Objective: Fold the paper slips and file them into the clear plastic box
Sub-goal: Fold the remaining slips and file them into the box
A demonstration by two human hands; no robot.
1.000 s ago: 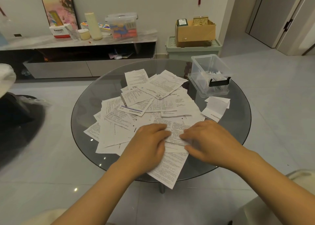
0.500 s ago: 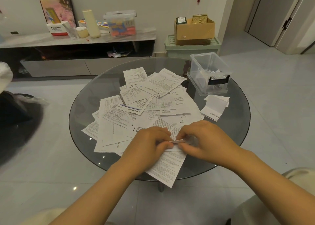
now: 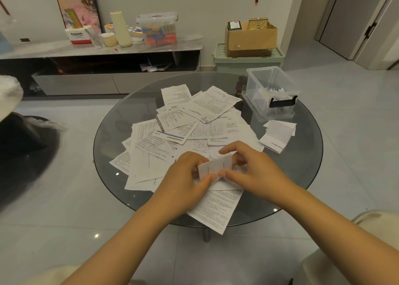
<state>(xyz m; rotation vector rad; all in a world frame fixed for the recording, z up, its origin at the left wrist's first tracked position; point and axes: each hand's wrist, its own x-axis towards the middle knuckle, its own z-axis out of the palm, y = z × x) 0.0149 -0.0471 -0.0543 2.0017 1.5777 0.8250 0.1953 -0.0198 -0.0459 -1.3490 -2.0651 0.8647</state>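
While both hands pinch it above the near side of the paper pile (image 3: 194, 131), the folded slip (image 3: 216, 168) sits lifted, its long axis rising toward the right. Left hand (image 3: 185, 177) grips its lower-left end, right hand (image 3: 252, 170) the other. From the slip, the clear plastic box (image 3: 271, 92) lies far and right, so the right hand is nearer, by my judgement.

Both hands — left hand (image 3: 183, 177), right hand (image 3: 257, 172) — pinch a folded slip (image 3: 216, 166)
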